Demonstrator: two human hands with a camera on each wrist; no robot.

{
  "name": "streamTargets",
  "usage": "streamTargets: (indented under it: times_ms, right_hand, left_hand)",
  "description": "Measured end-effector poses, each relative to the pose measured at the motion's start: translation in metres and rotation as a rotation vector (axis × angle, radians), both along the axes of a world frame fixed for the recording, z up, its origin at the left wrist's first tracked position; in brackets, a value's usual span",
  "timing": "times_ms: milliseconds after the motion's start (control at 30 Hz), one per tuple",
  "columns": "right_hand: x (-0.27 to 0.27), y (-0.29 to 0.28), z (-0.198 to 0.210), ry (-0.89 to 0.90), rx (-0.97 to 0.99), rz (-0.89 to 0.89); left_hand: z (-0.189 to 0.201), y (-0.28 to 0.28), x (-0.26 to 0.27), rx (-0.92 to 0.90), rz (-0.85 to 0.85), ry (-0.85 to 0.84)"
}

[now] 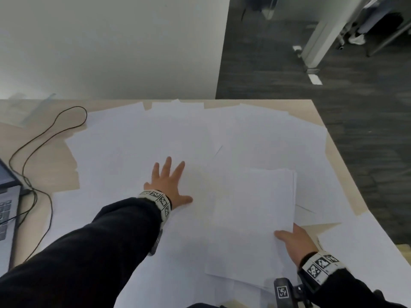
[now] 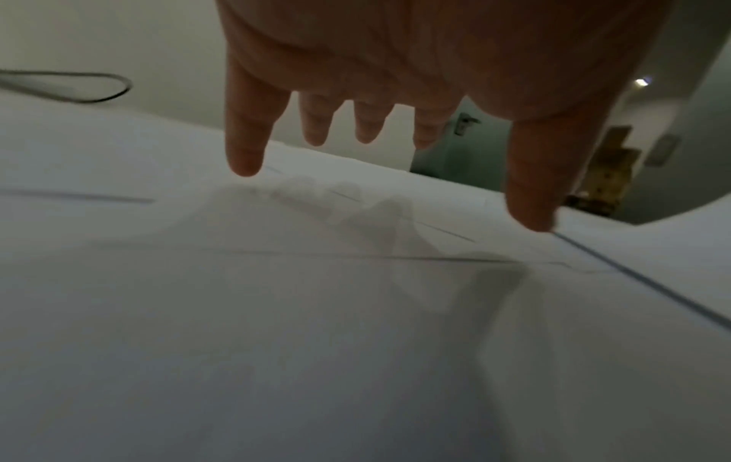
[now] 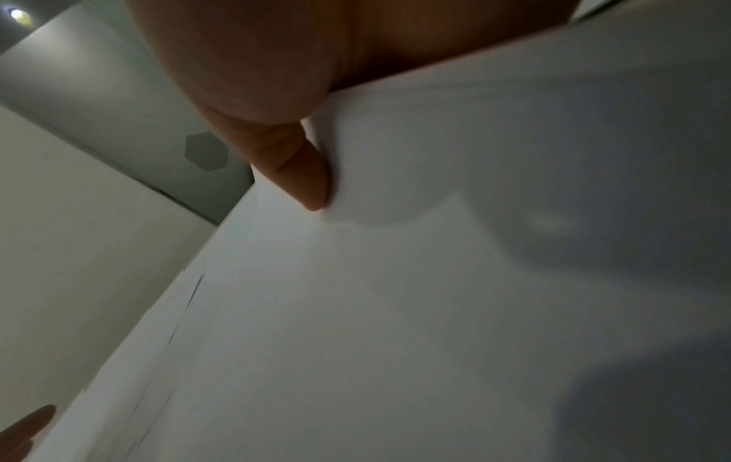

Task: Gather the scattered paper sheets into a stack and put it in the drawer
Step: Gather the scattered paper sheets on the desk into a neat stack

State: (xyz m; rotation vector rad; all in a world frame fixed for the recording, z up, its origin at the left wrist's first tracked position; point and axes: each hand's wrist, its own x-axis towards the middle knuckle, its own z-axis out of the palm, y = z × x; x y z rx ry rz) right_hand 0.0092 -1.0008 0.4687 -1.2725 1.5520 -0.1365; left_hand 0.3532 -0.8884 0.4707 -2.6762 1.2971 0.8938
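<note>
White paper sheets point(image 1: 169, 134) lie scattered and overlapping across most of the desk point(image 1: 40, 156), and a gathered stack point(image 1: 251, 218) sits toward its near right side. The left hand point(image 1: 168, 185) is spread wide with straight fingers just above the loose sheets near the middle — holding nothing — while the right hand point(image 1: 293, 243) pinches the stack's near right corner, thumb on top and fingers underneath. A black cable point(image 1: 44, 134) loops at the left beside a laptop point(image 1: 6, 192).
</note>
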Motion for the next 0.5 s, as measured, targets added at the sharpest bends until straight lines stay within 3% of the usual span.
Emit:
streamTargets:
  times_ms: [200,500]
  right_hand:
    - [-0.015,-0.007,0.003,-0.066,-0.008,-0.075]
    - [-0.028,-0.019,-0.002,-0.079,-0.01,-0.214]
  left_hand:
    - [-0.009,-0.012,0.013,0.204,-0.155,0.0]
    - [-0.01,0.001,0.016,0.111,-0.139,-0.033]
